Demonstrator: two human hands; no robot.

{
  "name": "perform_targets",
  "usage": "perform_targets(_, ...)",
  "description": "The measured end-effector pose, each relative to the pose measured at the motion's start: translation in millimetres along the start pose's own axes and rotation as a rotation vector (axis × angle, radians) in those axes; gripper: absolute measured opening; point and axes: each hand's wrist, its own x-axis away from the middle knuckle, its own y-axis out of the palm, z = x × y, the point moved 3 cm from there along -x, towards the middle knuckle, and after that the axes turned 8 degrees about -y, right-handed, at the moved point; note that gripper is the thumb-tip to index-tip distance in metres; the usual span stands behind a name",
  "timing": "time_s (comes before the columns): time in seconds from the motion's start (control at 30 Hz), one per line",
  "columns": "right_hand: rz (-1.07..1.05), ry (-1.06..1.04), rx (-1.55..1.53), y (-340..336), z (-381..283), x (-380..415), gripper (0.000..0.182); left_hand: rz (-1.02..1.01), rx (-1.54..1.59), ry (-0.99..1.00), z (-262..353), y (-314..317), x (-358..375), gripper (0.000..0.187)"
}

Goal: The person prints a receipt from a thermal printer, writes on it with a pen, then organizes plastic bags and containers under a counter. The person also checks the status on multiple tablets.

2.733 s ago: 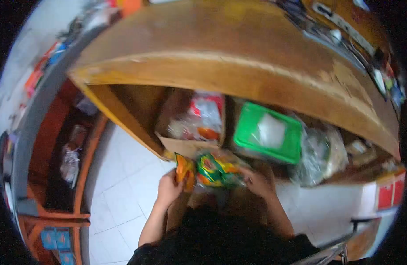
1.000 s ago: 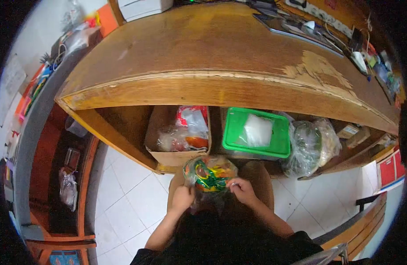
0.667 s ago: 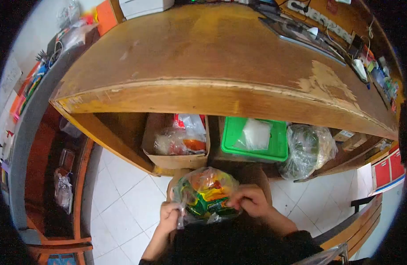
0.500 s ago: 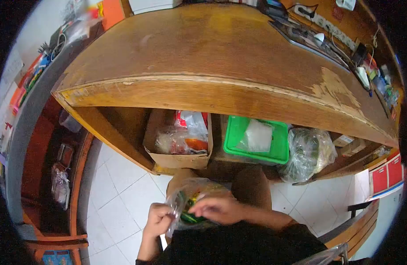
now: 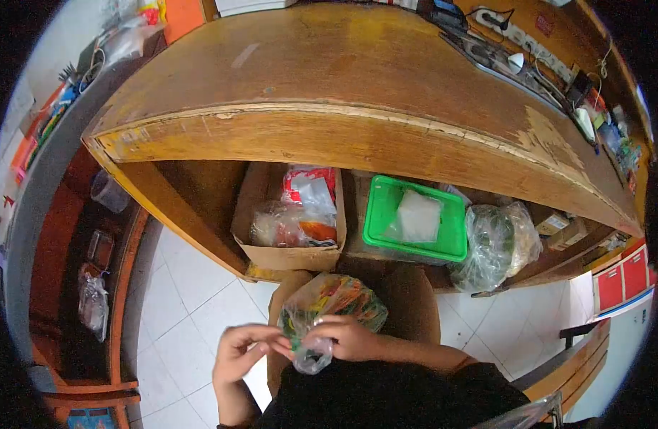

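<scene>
A clear plastic bag filled with colourful packets is held low in the view, in front of the desk and above the white floor tiles. The bag neck is gathered and gripped by the right hand, whose fingers are closed around the bunched plastic. The left hand is positioned just beside it, fingers partly curled, with the fingertips meeting the gathered neck; whether plastic is actually pinched by this hand cannot be told.

Beneath the desk top a shelf is fitted. On the shelf a cardboard box is placed at the left, loaded with bagged goods in red, white and orange. A green basket is set to its right, with a white packet lying inside. A knotted transparent bag is located just beside the basket, on its right.

On the far edge of the desk top cables and a power strip are seen
</scene>
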Motion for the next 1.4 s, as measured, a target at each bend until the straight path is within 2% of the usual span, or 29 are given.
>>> perform_targets(0.07,0.168,-0.008,-0.003,-6.3,0.7,0.8,0.018,0.163,-0.694,0.107,6.0,-4.6,-10.0,0.044)
perform_targets(0.1,0.190,0.031,-0.007,-9.7,-4.4,-1.8,0.017,0.165,-0.698,0.105,-1.7,-2.2,-12.4,0.044)
perform_targets(0.17,0.122,-0.036,-0.076,-13.4,-14.2,-11.4,0.016,0.134,-0.797,0.063,-39.2,3.7,-21.7,0.061)
perform_targets(0.23,0.059,-0.094,-0.139,-8.8,-23.3,-17.6,0.016,0.132,-1.496,0.245,-94.8,9.4,-31.5,0.055)
perform_targets(0.27,-0.014,-0.252,-0.195,-1.0,-31.6,-23.2,0.016,0.126,-1.494,0.244,-97.3,12.2,-28.1,0.055)
perform_targets(0.3,-0.088,-0.413,-0.248,4.8,-39.4,-27.1,0.015,0.157,-1.425,0.222,-97.9,13.1,-25.7,0.054)
perform_targets(0.4,-0.199,-0.411,-0.201,13.2,-45.5,-35.4,0.017,0.255,-1.231,0.160,-94.1,11.9,-20.5,0.051)
perform_targets(0.47,-0.217,-0.489,-0.144,16.5,-42.9,-34.9,0.018,0.312,-1.100,0.111,-90.0,11.0,-15.5,0.049)
perform_targets(0.53,-0.392,-0.433,0.006,21.7,-42.9,-31.5,0.023,0.365,-0.964,0.061,-86.1,11.0,-11.1,0.047)
perform_targets(0.57,-0.386,-0.434,0.009,17.7,-43.6,-30.2,0.023,0.390,-0.897,0.041,-83.9,10.2,-10.9,0.047)
perform_targets(0.63,-0.228,-0.414,-0.208,0.0,-45.3,-26.3,0.032,0.434,-0.761,-0.002,-80.4,8.3,-10.1,0.046)
perform_targets(0.67,-0.222,-0.410,-0.209,-5.9,-45.8,-23.1,0.032,0.456,-0.690,-0.028,-80.1,8.2,-8.1,0.046)
perform_targets(0.73,-0.051,-0.369,-0.075,-26.1,-43.5,-16.1,0.036,0.503,-0.543,-0.076,-81.8,8.7,-5.4,0.045)
perform_targets(0.83,0.036,-0.050,-0.087,-58.7,-13.2,15.0,0.034,0.569,-0.331,-0.148,-87.4,6.2,1.6,0.046)
perform_targets(0.87,0.135,0.043,0.030,-68.8,0.9,29.9,0.034,0.566,-0.335,-0.151,-107.1,-10.1,6.6,0.046)
perform_targets(0.9,0.231,0.137,0.148,-78.5,16.2,45.8,0.034,0.774,-0.444,-0.227,-141.7,-44.7,16.0,0.035)
perform_targets(0.93,0.193,0.333,0.276,-83.6,33.8,63.6,0.034,0.983,-0.551,-0.301,-159.4,-64.0,22.5,0.025)
perform_targets(0.97,0.151,0.529,0.405,-87.1,49.7,83.8,0.035,1.091,-0.112,-0.134,-145.9,-59.5,22.9,0.024)
perform_targets(1.0,0.152,0.526,0.407,-83.7,59.4,107.5,0.035,1.157,0.334,0.040,-117.9,-47.6,19.0,0.023)
perform_targets(1.03,-0.087,0.668,0.827,-74.1,70.4,135.6,0.038,1.164,0.315,0.043,-73.8,-26.0,8.5,0.020)
perform_targets(1.07,-0.340,0.801,1.238,-69.4,80.0,152.2,0.042,1.092,0.369,0.076,-70.8,-36.1,7.9,0.021)
perform_targets(1.1,-0.338,0.814,1.227,-67.5,85.2,157.3,0.042,1.118,0.348,0.131,-59.9,-40.9,2.9,0.023)
perform_targets(1.13,-0.145,0.768,1.134,-65.9,85.3,163.3,0.045,1.144,0.326,0.176,-48.1,-45.1,-4.7,0.024)
perform_targets(1.17,0.043,0.723,1.036,-64.1,83.0,171.5,0.048,1.074,0.206,0.224,-39.0,-56.8,-8.4,0.028)
perform_targets(1.2,0.037,0.747,1.023,-63.5,83.3,175.5,0.048,0.999,0.090,0.270,-30.6,-69.1,-13.1,0.033)
perform_targets(1.27,0.080,0.837,0.944,-65.9,87.1,172.8,0.046,1.040,0.080,0.478,-15.1,-87.6,-37.3,0.034)
perform_targets(1.33,0.101,0.840,0.929,-66.8,90.1,174.9,0.045,1.181,0.105,0.469,14.5,-88.1,-75.4,0.040)
perform_targets(1.4,0.117,0.834,0.924,-65.8,91.6,177.7,0.045,1.213,0.077,0.546,32.7,-88.3,-111.9,0.045)
